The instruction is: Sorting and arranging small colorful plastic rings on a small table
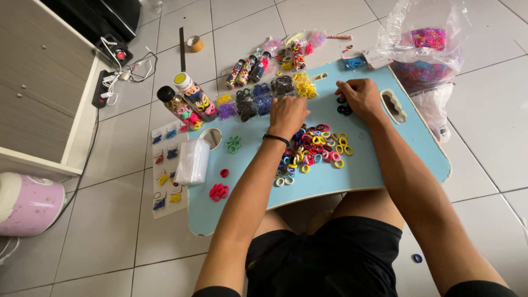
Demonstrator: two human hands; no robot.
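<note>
A pale blue lap counter (385, 165) is seen from above, resting over crossed legs on a tiled floor. A heap of small coloured hair rings (316, 148) is spread at its middle, its long axis running left to right. The left hand (287, 115) is laid at the heap's far-left edge, fingers curled together, contents hidden. The right hand (360, 96) is pressed beside a few black rings (344, 109), fingertips closed.

Lap table (385, 165): pale blue, cream rim; loose hair ties (316, 148): mixed red, yellow, pink, blue, white; small green cluster (233, 144); red cluster (219, 191); black ties (344, 109); wristband (275, 138): black; shorts (330, 258): black; floor tiles (99, 242): white.
</note>
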